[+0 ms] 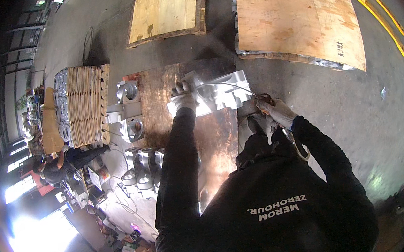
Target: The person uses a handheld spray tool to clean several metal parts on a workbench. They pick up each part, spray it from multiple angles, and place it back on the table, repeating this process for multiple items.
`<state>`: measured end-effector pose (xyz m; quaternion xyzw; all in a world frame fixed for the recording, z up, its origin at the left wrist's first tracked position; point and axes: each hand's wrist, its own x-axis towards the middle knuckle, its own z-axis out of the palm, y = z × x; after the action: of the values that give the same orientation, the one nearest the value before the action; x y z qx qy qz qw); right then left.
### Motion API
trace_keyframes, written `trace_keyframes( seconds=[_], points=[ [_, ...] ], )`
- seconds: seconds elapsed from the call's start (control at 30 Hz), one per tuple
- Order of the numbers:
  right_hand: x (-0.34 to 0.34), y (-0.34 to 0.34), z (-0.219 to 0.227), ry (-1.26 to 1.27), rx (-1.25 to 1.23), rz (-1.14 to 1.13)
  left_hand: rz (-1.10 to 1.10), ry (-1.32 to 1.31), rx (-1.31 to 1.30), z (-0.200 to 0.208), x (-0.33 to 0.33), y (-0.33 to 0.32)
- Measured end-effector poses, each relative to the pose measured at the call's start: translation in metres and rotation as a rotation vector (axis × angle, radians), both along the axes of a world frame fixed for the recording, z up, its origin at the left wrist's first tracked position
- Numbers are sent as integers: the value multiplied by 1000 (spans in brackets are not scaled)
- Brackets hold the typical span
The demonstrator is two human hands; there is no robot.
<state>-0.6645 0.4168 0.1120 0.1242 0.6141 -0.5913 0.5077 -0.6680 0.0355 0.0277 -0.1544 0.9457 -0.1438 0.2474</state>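
A bright silver metal casting (230,91) with raised ribs and hollows lies on a worn brown board in front of me. My left hand (183,97), in a pale glove, grips the casting's left end, its fingers bent over the edge. Off the casting's right end, my gloved right hand (278,112) is closed round a dark hand-held tool (262,101). A thin, curved line runs from near that tool across the casting; whether it is a nozzle or a wire I cannot tell. A pale hose (305,153) hangs below my right wrist.
Several grey castings (143,165) stand left of the brown board (159,89), with more cylindrical ones (128,91) beyond. Farther left is a stack of sheets (86,105), with another person (62,166) near it. Plywood-topped pallets (298,10) lie ahead; yellow forks (381,14) are far right.
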Motion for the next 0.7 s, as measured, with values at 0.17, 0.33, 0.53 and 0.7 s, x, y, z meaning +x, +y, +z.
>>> trace_keyframes(
  seconds=[0.17,0.33,0.53,0.7],
  points=[
    [-3,-18,-14,27,-29,44,17,-14,10,16,-4,9],
    [0,-27,-23,33,-109,23,-48,21,-19,9,4,-8],
    [-1,-1,-34,136,63,68,-75,42,-49,12,0,3],
    [-9,1,-59,146,91,-72,135,-181,84,19,-36,5]
  ],
)
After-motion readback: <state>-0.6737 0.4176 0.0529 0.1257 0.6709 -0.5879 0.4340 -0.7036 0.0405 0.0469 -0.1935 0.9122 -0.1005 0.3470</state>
